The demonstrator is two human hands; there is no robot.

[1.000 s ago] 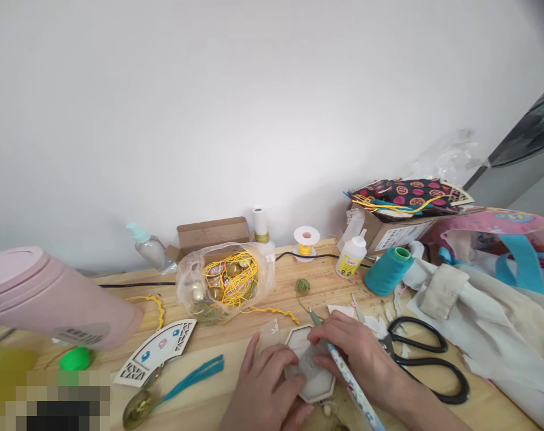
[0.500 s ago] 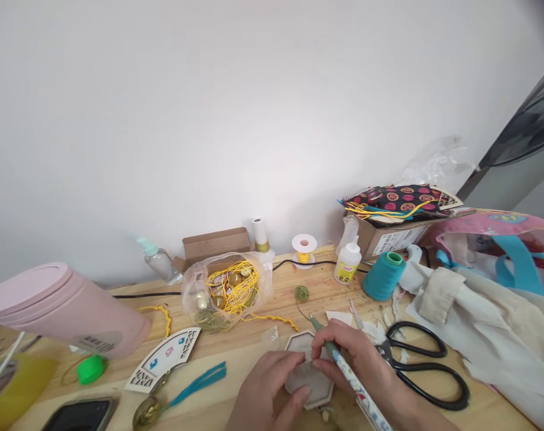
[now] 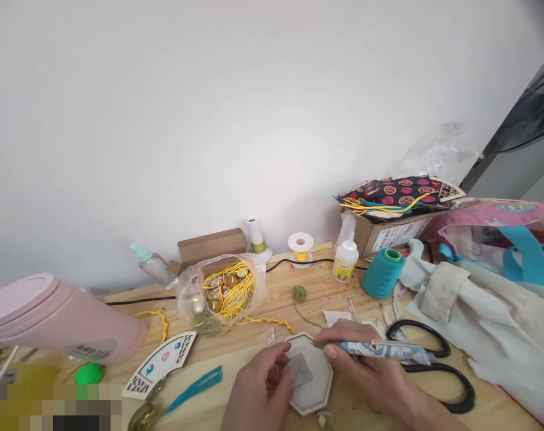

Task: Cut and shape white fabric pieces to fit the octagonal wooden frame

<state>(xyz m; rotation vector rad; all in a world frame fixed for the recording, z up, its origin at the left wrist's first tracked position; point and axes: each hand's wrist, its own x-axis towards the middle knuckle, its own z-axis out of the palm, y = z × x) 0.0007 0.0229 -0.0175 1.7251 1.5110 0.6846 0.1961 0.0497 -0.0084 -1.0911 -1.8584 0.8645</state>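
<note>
Near the front middle of the table lies a pale hexagonal frame [image 3: 314, 392] with a rim. On its surface is a small grey square piece [image 3: 302, 368], with the fingertips of my left hand [image 3: 265, 386] at its left edge, thumb and fingers closed on it. My right hand [image 3: 361, 359] grips a patterned pen [image 3: 383, 349] with a green front part. The pen lies nearly level, and its tip end is over the upper right rim of the frame. A small charm hangs at the frame's lower edge.
Black scissors [image 3: 453, 386] lie right of my right hand, beside beige cloth [image 3: 500, 323]. Behind stand a glue bottle [image 3: 345, 261], a teal thread cone [image 3: 383, 274] and a yellow thread spool [image 3: 301, 250]. Leftward are a bag of cords [image 3: 229, 293], a fan-shaped piece [image 3: 161, 365] and a pink tumbler [image 3: 69, 317].
My right hand has tilted the pen from steep to nearly level, pointing left. The grey square piece now shows on the frame by my left fingertips. The view has shifted slightly.
</note>
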